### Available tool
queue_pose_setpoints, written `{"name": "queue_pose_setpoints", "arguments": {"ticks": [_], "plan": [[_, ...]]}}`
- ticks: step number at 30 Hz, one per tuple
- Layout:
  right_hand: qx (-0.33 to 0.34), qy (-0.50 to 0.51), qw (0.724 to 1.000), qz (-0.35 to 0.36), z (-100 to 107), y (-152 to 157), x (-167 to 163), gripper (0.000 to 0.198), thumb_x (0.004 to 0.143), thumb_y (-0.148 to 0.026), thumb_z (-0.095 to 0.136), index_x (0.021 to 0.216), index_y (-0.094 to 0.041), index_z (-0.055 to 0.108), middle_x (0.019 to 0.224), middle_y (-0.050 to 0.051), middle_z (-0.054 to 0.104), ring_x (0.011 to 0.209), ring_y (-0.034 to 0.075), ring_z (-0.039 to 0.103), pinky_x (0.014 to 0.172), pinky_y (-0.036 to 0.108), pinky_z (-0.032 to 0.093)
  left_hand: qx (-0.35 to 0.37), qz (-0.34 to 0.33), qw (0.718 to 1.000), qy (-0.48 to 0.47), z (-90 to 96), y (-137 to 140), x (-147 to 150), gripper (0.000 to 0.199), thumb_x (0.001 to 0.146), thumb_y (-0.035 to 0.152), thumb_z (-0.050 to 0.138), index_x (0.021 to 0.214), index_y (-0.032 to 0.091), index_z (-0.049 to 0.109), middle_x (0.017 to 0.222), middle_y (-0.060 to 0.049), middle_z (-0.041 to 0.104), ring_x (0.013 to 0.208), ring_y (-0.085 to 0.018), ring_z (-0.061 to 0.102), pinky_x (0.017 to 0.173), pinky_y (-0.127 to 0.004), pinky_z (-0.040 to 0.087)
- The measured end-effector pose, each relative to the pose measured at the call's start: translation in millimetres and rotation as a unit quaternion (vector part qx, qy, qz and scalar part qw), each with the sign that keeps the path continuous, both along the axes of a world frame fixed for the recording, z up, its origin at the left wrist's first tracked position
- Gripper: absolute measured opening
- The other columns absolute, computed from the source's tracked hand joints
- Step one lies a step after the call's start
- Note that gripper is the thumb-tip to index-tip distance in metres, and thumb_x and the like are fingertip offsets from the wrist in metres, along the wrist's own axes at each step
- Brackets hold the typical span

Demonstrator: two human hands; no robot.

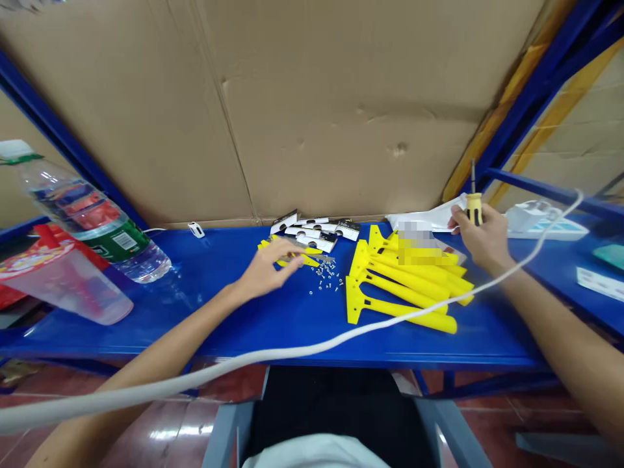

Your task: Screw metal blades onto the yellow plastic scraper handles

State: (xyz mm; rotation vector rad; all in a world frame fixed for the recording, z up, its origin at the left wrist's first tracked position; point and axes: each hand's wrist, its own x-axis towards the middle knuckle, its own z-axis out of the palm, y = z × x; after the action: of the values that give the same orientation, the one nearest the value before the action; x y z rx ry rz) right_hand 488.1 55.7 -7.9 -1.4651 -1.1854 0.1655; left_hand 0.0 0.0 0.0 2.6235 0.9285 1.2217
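Observation:
My right hand [485,240] is raised at the back right of the table, its fingers closed round the yellow-and-black handle of a screwdriver [474,207]. The screwdriver's metal shaft points upward. My left hand [270,268] is over a few small flat yellow pieces [311,261], thumb and forefinger stretched out a little apart. It partly covers these pieces. Small loose screws and nuts [327,273] lie scattered just right of its fingertips. Behind them is a pile of black-and-white packets [316,231]. Several yellow scraper handles [409,312] with wide flat heads lie stacked between my hands.
A white cable [297,351] crosses the view in front of the blue table [273,328]. At left stand a large water bottle [114,227] and a translucent plastic cup [78,286]. A cardboard wall [331,117] closes the back. White plastic bags [424,220] lie behind the handles.

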Motion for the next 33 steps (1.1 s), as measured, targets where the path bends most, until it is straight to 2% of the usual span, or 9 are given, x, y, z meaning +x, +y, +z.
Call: {"name": "queue_pose_setpoints", "arguments": {"ticks": [5,8,11,14,17,20,24,29,33], "plan": [[-0.02,-0.024,0.999,0.009,4,-5,-7,0.027,0.099,-0.028,0.072,0.075,-0.022,0.062,0.071,0.004,0.066,0.064,0.019,0.061,0.067,0.034,0.047,0.024,-0.17,0.966,0.191,10.7,-38,80,0.044,0.106,0.049,0.069,0.138,0.018,0.069,0.13,-0.015,0.075,0.125,-0.03,0.068,0.11,-0.046,0.055],[-0.024,-0.033,0.999,0.013,5,-6,-7,0.027,0.098,-0.028,0.072,0.073,-0.023,0.062,0.072,0.005,0.066,0.065,0.02,0.061,0.069,0.035,0.047,0.072,-0.177,0.949,0.253,22.6,-31,129,0.038,0.111,0.043,0.059,0.138,0.017,0.068,0.132,-0.015,0.073,0.126,-0.03,0.066,0.111,-0.046,0.054],[-0.021,-0.03,0.999,0.019,4,-4,-4,0.026,0.098,-0.032,0.072,0.075,-0.024,0.061,0.073,0.005,0.067,0.066,0.021,0.062,0.07,0.036,0.048,0.105,-0.124,0.937,0.309,36.6,-3,167,0.036,0.108,0.036,0.066,0.137,0.015,0.069,0.138,-0.018,0.069,0.13,-0.033,0.064,0.113,-0.046,0.051],[-0.016,-0.02,0.999,0.019,3,-2,1,0.025,0.098,-0.036,0.071,0.079,-0.025,0.058,0.074,0.004,0.067,0.066,0.022,0.062,0.069,0.037,0.049,0.107,-0.135,0.92,0.351,45.1,25,187,0.037,0.102,0.042,0.076,0.129,0.016,0.074,0.129,-0.015,0.073,0.123,-0.033,0.066,0.108,-0.044,0.052],[-0.012,-0.018,1.0,0.021,4,-2,3,0.026,0.097,-0.039,0.071,0.079,-0.026,0.058,0.073,0.004,0.066,0.066,0.021,0.06,0.068,0.037,0.049,0.121,-0.16,0.906,0.372,43.0,40,192,0.031,0.105,0.044,0.071,0.125,0.019,0.075,0.125,-0.011,0.075,0.119,-0.03,0.067,0.104,-0.042,0.052],[-0.007,-0.021,0.999,0.033,6,-5,1,0.026,0.096,-0.039,0.071,0.079,-0.025,0.059,0.073,0.004,0.067,0.066,0.021,0.059,0.067,0.036,0.049,0.175,-0.167,0.895,0.376,32.7,40,188,0.02,0.111,0.028,0.06,0.122,0.02,0.074,0.124,-0.012,0.076,0.122,-0.029,0.066,0.103,-0.042,0.049],[-0.002,-0.032,0.998,0.044,10,-8,-3,0.026,0.096,-0.037,0.072,0.076,-0.025,0.06,0.07,0.003,0.065,0.064,0.021,0.06,0.068,0.036,0.049,0.229,-0.14,0.894,0.36,26.4,28,179,0.025,0.109,0.009,0.052,0.121,0.017,0.072,0.123,-0.014,0.076,0.119,-0.029,0.069,0.101,-0.043,0.05],[0.004,-0.05,0.998,0.049,12,-10,-5,0.027,0.095,-0.035,0.072,0.074,-0.025,0.059,0.067,0.004,0.065,0.063,0.021,0.06,0.067,0.037,0.046,0.264,-0.119,0.914,0.285,55.4,19,159,0.031,0.111,0.009,0.047,0.135,0.015,0.067,0.14,-0.019,0.071,0.132,-0.03,0.067,0.112,-0.046,0.052],[0.025,-0.053,0.996,0.061,16,-14,-11,0.03,0.095,-0.04,0.072,0.073,-0.026,0.057,0.065,0.004,0.062,0.06,0.021,0.057,0.065,0.038,0.046,0.299,-0.12,0.912,0.254,91.0,12,127,0.036,0.112,0.01,0.046,0.139,0.023,0.066,0.145,-0.014,0.072,0.138,-0.028,0.066,0.116,-0.05,0.053]]}}
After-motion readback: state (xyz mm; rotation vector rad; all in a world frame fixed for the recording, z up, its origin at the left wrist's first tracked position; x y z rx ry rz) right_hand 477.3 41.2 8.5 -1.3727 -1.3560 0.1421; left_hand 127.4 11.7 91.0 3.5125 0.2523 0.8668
